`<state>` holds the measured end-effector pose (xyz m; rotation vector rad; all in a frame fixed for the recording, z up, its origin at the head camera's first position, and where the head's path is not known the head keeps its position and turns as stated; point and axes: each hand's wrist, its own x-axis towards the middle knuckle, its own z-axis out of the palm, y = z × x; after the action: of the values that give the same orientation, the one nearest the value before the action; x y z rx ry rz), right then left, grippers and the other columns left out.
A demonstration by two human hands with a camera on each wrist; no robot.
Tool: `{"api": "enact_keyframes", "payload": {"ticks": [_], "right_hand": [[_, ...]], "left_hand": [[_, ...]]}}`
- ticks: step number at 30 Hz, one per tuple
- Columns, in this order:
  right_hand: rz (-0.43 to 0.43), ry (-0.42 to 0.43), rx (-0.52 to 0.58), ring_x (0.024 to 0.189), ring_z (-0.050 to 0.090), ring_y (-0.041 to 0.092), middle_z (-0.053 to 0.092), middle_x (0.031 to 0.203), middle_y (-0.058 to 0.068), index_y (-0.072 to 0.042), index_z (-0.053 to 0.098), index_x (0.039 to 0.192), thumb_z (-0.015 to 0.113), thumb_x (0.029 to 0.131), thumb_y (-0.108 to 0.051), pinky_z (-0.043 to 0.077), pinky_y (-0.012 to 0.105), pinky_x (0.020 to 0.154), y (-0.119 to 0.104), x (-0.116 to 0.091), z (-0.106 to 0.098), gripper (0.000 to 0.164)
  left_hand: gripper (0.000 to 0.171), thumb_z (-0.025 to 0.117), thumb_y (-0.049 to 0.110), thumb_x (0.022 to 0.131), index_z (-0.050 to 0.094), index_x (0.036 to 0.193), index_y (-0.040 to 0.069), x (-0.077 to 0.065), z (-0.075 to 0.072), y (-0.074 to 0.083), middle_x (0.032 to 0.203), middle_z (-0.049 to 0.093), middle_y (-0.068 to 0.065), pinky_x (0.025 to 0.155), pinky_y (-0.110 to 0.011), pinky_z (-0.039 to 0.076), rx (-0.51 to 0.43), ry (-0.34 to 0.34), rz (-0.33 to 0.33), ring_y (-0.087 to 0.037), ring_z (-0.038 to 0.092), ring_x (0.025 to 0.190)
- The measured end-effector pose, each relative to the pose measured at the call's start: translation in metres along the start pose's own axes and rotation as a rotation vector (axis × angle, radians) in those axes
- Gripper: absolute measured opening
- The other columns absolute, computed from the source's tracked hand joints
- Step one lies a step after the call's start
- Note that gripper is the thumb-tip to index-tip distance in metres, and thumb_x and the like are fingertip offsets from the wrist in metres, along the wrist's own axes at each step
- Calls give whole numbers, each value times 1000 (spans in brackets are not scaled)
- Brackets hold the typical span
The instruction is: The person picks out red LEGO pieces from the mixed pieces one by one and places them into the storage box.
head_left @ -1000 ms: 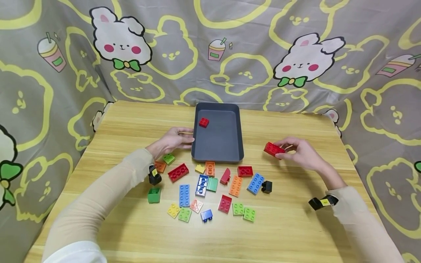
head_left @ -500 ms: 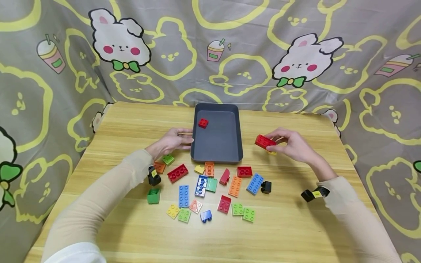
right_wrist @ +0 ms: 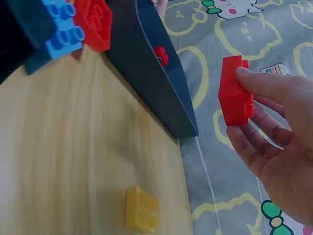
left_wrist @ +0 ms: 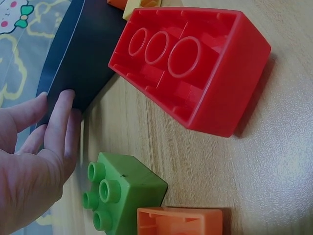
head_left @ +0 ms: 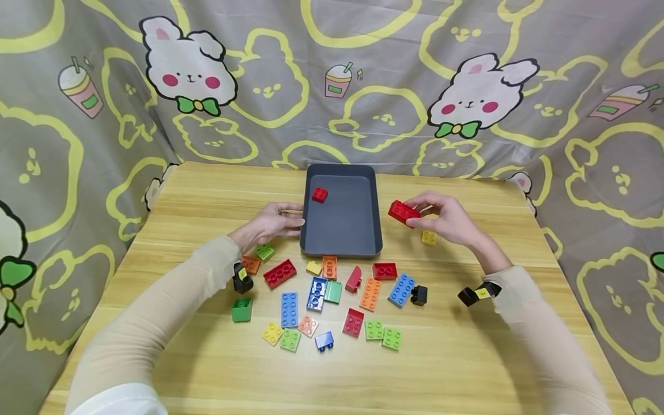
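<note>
My right hand [head_left: 441, 216] holds a red toy building brick [head_left: 403, 212] between thumb and fingers, in the air just right of the dark grey tray [head_left: 340, 248]. In the right wrist view the brick [right_wrist: 234, 90] is turned with its studs toward the palm. My left hand [head_left: 272, 223] is at the tray's left side, its fairly straight fingers touching the outer wall [left_wrist: 80, 58]. Inside the tray, near its far left corner, lies a small red brick [head_left: 320, 195]. A yellow brick [head_left: 428, 237] sits on the table below my right hand.
Several loose bricks are spread in front of the tray, among them a long red brick [head_left: 280, 274], a blue brick [head_left: 402, 290] and a black brick [head_left: 419, 295]. A patterned curtain [head_left: 311, 127] surrounds the wooden table [head_left: 332, 380].
My right hand has moved left and away from me toward the tray, carrying the red brick. The yellow brick has come into view behind it. The left hand stays at the tray.
</note>
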<state>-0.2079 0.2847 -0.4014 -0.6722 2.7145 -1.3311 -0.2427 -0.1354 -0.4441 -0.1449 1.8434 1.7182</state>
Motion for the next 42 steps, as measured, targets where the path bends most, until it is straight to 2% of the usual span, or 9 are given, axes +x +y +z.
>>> {"api": "enact_keyframes", "payload": {"ticks": [9,20,25,28,32,34,42], "right_hand": [[25,0,29,100,68,22,75,121,15,-8,76,125,85,90,-10,59,13,83,-7,23,10,36],[44,-5,80,101,67,23,74,122,16,-7,77,125,84,91,-10,58,12,85,-10,46,25,35],[50,-37,87,107,67,28,71,127,18,-5,74,129,82,92,-11,58,13,88,-10,58,31,37],[56,-59,88,110,67,31,70,129,19,-5,73,130,81,93,-12,60,19,91,-10,67,35,38],[63,-63,89,111,67,31,70,129,17,-6,74,130,81,93,-12,62,34,97,-11,77,40,38],[58,-58,84,112,67,31,71,128,16,-7,74,129,81,93,-11,62,39,98,-12,81,43,37],[44,-54,76,111,67,31,72,123,18,-5,75,128,81,93,-11,63,37,97,-12,96,53,36]], "left_hand": [[59,59,-4,104,41,159,2,-1,-1,0,154,52,-29,106,-39,63,-11,0,-4,-43,56,142],[58,60,-3,104,42,159,1,-1,0,-1,154,52,-30,107,-40,63,-9,-8,6,-43,56,141],[59,60,-3,104,41,159,1,0,0,-3,155,50,-31,108,-40,62,-11,-10,6,-42,57,140],[59,60,-3,104,40,160,1,0,-1,-3,155,49,-31,108,-40,62,-16,-9,4,-42,57,139],[59,60,-4,104,40,160,1,0,-2,-3,154,49,-31,110,-41,61,-22,-5,0,-43,56,140],[59,60,-4,104,40,160,1,0,-2,-3,155,49,-31,111,-42,60,-26,-4,-1,-43,55,141],[59,60,-4,104,41,159,1,2,-3,-4,155,49,-31,109,-41,61,-31,-10,5,-45,55,142]]}}
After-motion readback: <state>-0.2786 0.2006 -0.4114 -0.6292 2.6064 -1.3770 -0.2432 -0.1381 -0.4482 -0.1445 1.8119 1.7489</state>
